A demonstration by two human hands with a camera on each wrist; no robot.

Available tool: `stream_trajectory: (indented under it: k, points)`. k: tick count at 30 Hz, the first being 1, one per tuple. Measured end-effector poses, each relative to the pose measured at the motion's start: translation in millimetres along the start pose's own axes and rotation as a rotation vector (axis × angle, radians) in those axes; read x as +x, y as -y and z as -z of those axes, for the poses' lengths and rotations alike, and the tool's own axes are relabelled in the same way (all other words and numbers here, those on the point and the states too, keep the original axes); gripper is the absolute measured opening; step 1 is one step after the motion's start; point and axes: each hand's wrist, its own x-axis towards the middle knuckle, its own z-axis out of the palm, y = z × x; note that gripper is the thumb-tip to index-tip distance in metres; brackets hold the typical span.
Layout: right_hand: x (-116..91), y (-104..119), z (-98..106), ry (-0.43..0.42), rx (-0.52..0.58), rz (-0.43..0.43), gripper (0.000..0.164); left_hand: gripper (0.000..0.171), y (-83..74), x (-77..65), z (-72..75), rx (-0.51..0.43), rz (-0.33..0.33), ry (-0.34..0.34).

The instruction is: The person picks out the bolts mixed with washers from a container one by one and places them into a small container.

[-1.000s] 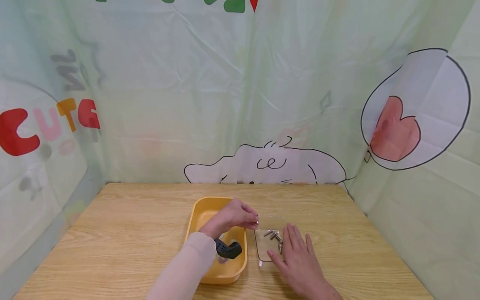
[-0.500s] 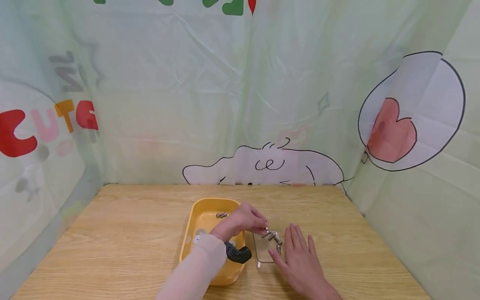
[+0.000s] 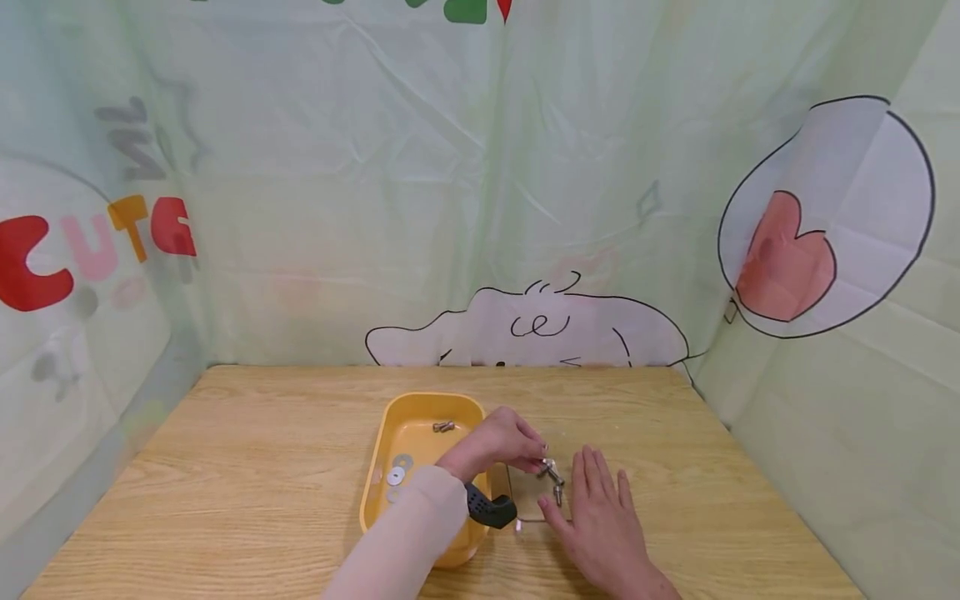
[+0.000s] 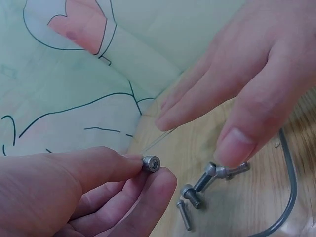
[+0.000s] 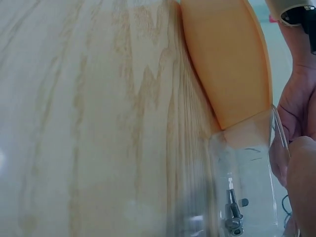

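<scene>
My left hand (image 3: pixel 507 439) reaches over the right rim of the yellow tray. Its thumb and fingers pinch a socket head screw (image 4: pixel 151 164), whose hex recess faces the left wrist camera. Below it, a clear plastic box (image 3: pixel 536 522) holds several loose metal screws (image 3: pixel 554 475). These screws (image 4: pixel 191 196) show long and short shanks in the left wrist view. My right hand (image 3: pixel 600 518) rests against the box's right side, fingers straight and thumb apart near the front edge. In the right wrist view, the box's see-through wall (image 5: pixel 247 163) shows screws inside.
The yellow tray (image 3: pixel 369 500) stands just left of the clear box. Inside it lie a couple of screws (image 3: pixel 443 427) at the back and several flat washers (image 3: pixel 395 476) on the left. Both stand on a wooden table (image 3: pixel 262 467), with a printed curtain (image 3: pixel 337 208) behind.
My left hand has moved right and slightly down, from the tray's edge to over the clear box, pinching the screw. More of the tray's contents now shows. My right hand has stayed in place.
</scene>
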Motion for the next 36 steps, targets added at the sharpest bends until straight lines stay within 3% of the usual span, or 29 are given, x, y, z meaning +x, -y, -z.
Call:
stream_trajectory:
  k: [20, 29, 36]
  points:
    - [3.6, 2.2, -3.9, 0.031, 0.013, -0.008, 0.091, 0.006, -5.8, -5.1, -17.5, 0.092, 0.040, -0.029]
    - [3.5, 1.5, -4.0, 0.038, 0.011, -0.015, 0.091, 0.006, -3.0, -2.8, -17.3, 0.077, 0.032, -0.032]
    - [2.2, -1.6, -1.4, 0.043, 0.020, -0.016, 0.090, 0.009, -1.1, -6.0, -10.0, 0.023, -0.012, -0.021]
